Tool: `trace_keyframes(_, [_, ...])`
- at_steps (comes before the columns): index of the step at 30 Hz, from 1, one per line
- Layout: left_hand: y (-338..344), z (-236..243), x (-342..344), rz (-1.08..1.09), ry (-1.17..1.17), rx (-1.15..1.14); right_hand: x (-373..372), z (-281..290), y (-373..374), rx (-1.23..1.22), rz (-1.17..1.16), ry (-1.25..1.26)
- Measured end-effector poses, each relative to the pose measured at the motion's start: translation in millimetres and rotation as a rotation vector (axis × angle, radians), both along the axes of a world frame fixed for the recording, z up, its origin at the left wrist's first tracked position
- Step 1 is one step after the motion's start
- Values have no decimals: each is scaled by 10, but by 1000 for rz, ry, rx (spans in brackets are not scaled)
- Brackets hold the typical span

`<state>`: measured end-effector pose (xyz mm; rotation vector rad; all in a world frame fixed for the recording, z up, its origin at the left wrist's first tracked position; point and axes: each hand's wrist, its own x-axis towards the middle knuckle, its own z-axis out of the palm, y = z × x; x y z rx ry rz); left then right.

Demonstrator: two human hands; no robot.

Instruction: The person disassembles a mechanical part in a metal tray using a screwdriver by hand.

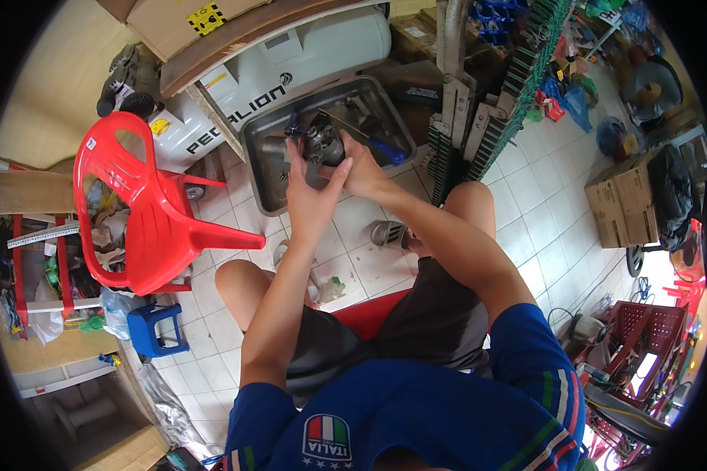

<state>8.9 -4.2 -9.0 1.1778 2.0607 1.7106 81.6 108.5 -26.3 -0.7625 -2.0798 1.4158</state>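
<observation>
At left of the frame we see a red chair point(145, 212) and blue stool point(155, 330). At upper centre, over a metal tray point(263, 169), our left hand point(310, 196) and right hand point(360, 169) grip a grey part point(322, 145). Boxes point(624, 200) sit right.

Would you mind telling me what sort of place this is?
Probably a repair workshop: a metal tray of parts on the tiled floor, a white tank, and cluttered tool shelves.
</observation>
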Motion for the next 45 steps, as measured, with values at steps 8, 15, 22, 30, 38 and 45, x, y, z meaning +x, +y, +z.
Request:
trace_keyframes(8, [-195,357,-448,-269,-104,-40,94,11,210,-31,249,84])
trace_keyframes(15, [-468,590,-706,-618,7,-188,315,482,78,95,569,-148])
trace_keyframes(22, [-427,644,-621,-501,222,-253,256,368,108,121,522,-134])
trace_keyframes(30, [-331,537,-458,-193,106,-345,181,356,37,345,342,-279])
trace_keyframes(38, [-259,428,-421,-16,-327,-432,207,316,-5,681,211,-201])
trace_keyframes(45, [-319,576,-519,-11,-76,-514,220,332,40,560,246,-191])
